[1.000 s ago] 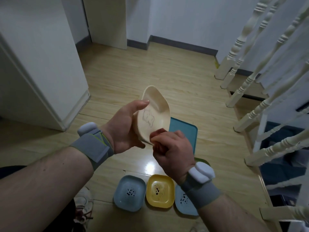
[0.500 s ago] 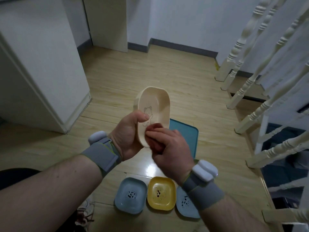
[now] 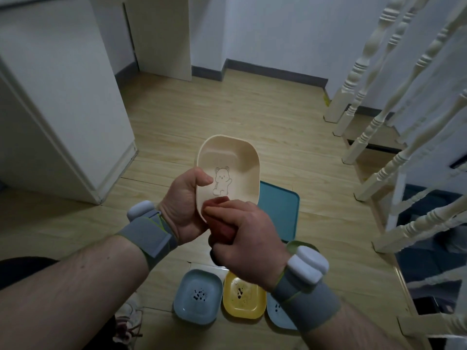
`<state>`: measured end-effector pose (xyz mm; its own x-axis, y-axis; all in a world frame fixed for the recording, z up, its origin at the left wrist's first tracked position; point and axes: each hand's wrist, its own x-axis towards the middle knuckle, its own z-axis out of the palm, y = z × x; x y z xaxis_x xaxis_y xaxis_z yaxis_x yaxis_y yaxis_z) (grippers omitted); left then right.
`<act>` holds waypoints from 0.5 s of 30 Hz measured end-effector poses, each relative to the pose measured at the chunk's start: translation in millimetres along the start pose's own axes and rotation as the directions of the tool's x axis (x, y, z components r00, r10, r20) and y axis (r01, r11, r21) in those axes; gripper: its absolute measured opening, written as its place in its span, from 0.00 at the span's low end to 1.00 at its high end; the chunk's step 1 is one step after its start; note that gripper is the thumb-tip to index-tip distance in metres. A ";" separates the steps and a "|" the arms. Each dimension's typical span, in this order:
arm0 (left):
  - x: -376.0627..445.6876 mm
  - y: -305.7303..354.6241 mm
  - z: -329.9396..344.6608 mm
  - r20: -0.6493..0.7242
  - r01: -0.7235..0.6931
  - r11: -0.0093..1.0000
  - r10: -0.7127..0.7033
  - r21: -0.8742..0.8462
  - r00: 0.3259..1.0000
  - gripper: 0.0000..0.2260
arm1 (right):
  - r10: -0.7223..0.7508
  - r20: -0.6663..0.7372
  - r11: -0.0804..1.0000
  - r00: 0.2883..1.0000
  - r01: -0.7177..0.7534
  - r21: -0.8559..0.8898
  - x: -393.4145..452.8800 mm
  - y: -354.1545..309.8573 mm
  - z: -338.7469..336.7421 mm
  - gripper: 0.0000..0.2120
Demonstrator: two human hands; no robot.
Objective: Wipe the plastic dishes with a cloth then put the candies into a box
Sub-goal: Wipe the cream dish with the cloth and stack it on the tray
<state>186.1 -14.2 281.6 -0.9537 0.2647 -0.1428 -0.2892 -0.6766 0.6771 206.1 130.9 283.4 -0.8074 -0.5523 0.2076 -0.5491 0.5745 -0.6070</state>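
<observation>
Left hand (image 3: pixel 184 208) gripping cream dish (image 3: pixel 228 173); right hand (image 3: pixel 249 238) clutching red cloth (image 3: pixel 219 215) against its lower rim

A cream rounded-rectangular plastic dish (image 3: pixel 233 162) with a bear drawing stands tilted upright, thumb over its left rim; a reddish-brown cloth (image 3: pixel 219 223) bunched under curled fingers touches its lower edge.

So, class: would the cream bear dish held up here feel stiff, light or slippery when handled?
Probably stiff: the cream dish keeps its shape under the cloth. Likely light, since the left hand alone holds it up. Its smooth surface may be slippery.
</observation>
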 end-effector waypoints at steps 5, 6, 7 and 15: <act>-0.5 -1.2 -4.4 -0.019 0.095 0.993 -0.094 0.072 0.995 0.26 | 0.224 0.067 0.954 0.972 -0.204 -0.221 8.3 18.7 -22.2 0.20; 0.0 -2.1 -3.1 -0.031 0.118 0.989 -0.116 0.085 0.993 0.26 | 0.258 0.049 0.947 0.965 -0.243 -0.210 9.3 18.4 -22.7 0.18; 0.5 -2.7 -1.3 -0.039 0.137 0.985 -0.134 0.104 0.990 0.27 | 0.284 0.036 0.944 0.958 -0.273 -0.188 10.0 17.4 -22.3 0.17; 2.1 -10.0 3.4 -0.010 0.253 0.946 -0.256 0.200 0.967 0.20 | 0.250 -0.151 0.966 0.956 -0.258 -0.036 20.0 6.9 -32.5 0.29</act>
<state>187.3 -4.5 276.9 -0.8486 0.4219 -0.3191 -0.4984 -0.4358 0.7494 179.2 143.4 308.4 -0.9420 -0.2934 0.1630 -0.3297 0.7186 -0.6123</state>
